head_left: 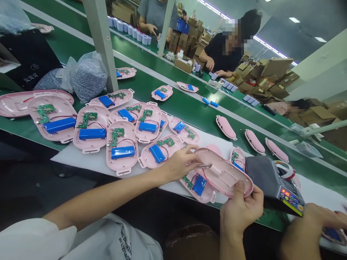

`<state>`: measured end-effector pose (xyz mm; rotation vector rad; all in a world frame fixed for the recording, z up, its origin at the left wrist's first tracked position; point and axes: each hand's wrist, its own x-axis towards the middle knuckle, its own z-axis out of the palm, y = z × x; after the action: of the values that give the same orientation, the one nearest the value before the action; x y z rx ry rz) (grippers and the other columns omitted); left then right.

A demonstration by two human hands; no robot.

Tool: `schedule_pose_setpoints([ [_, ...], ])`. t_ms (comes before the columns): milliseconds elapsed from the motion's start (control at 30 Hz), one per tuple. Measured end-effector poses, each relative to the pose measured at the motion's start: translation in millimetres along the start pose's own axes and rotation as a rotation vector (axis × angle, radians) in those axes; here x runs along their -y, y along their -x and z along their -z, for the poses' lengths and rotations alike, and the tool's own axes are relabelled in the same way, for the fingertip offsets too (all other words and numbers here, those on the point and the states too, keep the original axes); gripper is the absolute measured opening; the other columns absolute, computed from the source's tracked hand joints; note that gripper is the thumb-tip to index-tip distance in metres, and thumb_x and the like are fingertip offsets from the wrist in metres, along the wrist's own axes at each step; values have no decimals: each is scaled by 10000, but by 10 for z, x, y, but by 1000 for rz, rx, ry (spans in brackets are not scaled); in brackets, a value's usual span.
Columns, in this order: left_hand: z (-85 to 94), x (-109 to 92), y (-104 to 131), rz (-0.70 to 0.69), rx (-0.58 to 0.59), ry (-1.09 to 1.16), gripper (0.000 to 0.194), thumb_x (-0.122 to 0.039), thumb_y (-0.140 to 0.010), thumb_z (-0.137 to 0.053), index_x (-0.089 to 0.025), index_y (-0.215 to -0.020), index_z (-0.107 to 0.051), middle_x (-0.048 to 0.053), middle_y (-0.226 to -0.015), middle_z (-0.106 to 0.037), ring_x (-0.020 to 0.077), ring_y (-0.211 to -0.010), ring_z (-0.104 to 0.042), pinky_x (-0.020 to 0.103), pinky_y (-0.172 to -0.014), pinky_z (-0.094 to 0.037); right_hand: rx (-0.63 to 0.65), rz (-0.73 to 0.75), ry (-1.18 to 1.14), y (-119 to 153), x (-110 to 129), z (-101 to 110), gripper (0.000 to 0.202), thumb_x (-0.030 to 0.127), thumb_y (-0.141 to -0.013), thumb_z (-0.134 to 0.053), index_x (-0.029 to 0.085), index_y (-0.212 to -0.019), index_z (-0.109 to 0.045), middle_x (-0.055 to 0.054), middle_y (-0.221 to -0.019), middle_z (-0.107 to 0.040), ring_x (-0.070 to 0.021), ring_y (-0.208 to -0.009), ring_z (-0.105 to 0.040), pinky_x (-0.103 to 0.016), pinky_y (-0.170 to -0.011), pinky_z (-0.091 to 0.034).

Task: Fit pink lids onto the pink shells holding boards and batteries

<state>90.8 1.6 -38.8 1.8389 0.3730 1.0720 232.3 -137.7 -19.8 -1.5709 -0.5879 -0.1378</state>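
Both of my hands are on one pink shell (pixel 225 177), tipped up over the near edge of the worktop (pixel 89 160). My right hand (pixel 240 209) clamps its near rim, thumb on top and fingers curled beneath. My left hand (pixel 181 164) is pinched closed on a thin metal piece (pixel 205 166) that reaches into the shell's hollow; whether it is tweezers or a wire I cannot tell.

I judge this to be the fitting step, working inside the cover before it meets the base half (pixel 202 193) lying just under it, with its blue battery (pixel 200 185) and red leads exposed. The next move calls for a steady left wrist and keeping those leads out from between the rims.

Room is tight. A grey meter (pixel 271 177) touches the shell's right end, another person's hand (pixel 311 224) works beyond it, and open halves (pixel 121 146) crowd my left. Only the green belt (pixel 195 112) behind lies open.
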Motion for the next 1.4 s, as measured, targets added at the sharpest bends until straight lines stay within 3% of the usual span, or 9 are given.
schedule_pose_setpoints([
  [200,-33,78,16,401,-1,383,531,-235,-802,-740,-191,-1275,-502,56,-995,-672,128,-664,-672,239,-599,-547,110,-127,-121,-130,-145,13,369,422,-747,-792,177,-941,-596,7,-874,-601,-120,-789,-574,-267,-799,-485],
  [300,12,80,-42,394,124,388,323,-188,-812,-697,-145,-1125,-631,83,-998,-699,182,-842,-691,260,-682,-565,246,-168,-73,-248,-147,66,405,473,-754,-763,177,-990,-618,-13,-897,-635,-161,-845,-618,-333,-854,-498],
  [500,-20,85,-18,414,136,327,224,-255,-858,-633,-135,-1046,-658,68,-965,-701,171,-770,-691,248,-632,-554,595,435,514,-430,179,-181,411,483,-813,-651,211,-1121,-666,-101,-1114,-696,-279,-1042,-623,-472,-1003,-408],
  [667,15,41,-26,416,126,256,242,-283,-836,-638,-139,-1031,-640,36,-867,-666,147,-663,-669,198,-515,-493,998,393,663,-510,258,-569,236,428,-789,-632,211,-882,-642,-51,-827,-693,-225,-756,-604,-312,-689,-416],
  [967,56,31,-108,431,226,152,333,-415,-837,-621,-142,-1028,-615,40,-875,-693,194,-748,-688,279,-663,-572,1038,312,683,-557,307,-627,112,325,-747,-597,221,-784,-574,13,-743,-628,-166,-688,-521,-266,-619,-330],
  [1133,59,-48,-163,477,263,11,300,-469,-826,-596,-171,-815,-563,-38,-597,-544,138,-521,-540,229,-487,-452,1051,317,582,-537,303,-604,93,243,-762,-556,213,-821,-622,-11,-803,-671,-178,-753,-577,-282,-688,-400],
  [1200,55,-88,-180,484,251,-26,318,-486,-810,-601,-185,-744,-522,-54,-543,-464,120,-475,-464,215,-444,-379,918,263,426,-547,208,-379,132,273,-768,-584,212,-870,-641,-30,-886,-689,-188,-840,-611,-303,-777,-452],
  [1333,47,-115,-199,491,205,-62,382,-517,-783,-607,-203,-646,-437,-48,-536,-416,117,-481,-419,214,-441,-323,-71,-264,23,-686,-282,511,335,533,-745,-640,208,-792,-577,-8,-742,-617,-173,-739,-614,-330,-750,-534],
  [1400,42,-104,-196,494,180,-113,416,-529,-772,-613,-210,-613,-398,-47,-528,-389,117,-477,-392,220,-439,-305,-325,-460,-45,-811,-571,951,441,646,-756,-574,209,-753,-514,16,-644,-550,-158,-624,-584,-337,-643,-557],
])
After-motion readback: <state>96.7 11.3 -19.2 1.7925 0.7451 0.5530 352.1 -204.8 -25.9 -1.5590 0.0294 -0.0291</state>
